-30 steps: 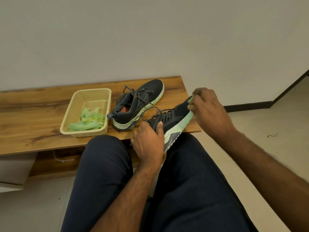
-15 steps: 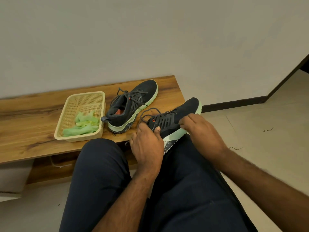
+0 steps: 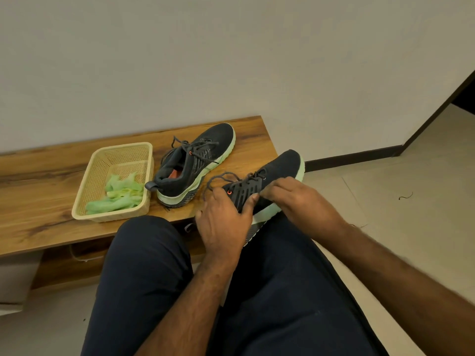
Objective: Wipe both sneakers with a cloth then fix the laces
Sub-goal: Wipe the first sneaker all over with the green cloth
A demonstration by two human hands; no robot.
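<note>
Two hands on one dark sneaker beside the basket.
Left hand grips its heel on the lap; right hand curls over its side. Second sneaker sits on the worktop just right of the basket.

No legible text, seemingly, anywhere.

Wooden bench — cream basket, one dark sneaker on top
</note>
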